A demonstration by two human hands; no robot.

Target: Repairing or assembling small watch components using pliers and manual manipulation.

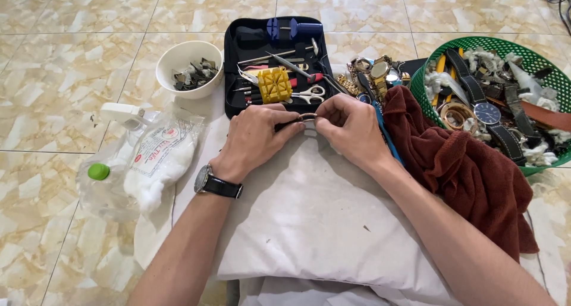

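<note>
- Far left, a clear bag of white cotton (156, 163) lies on the tiled floor (53, 86), a white bowl (178, 55) of small dark parts beyond it
- The left hand (256, 136), wristwatch (209, 182) on its wrist, has its fingers closed on a dark strap end
- A small metal watch case (308, 117) sits pinched between both hands, above the white cloth (309, 223), near the open black tool case (238, 44)
- The right hand (351, 130) has its fingertips curled shut on the watch case
- Right, a brown towel (470, 175) touches a green basket (550, 74) of watches
</note>
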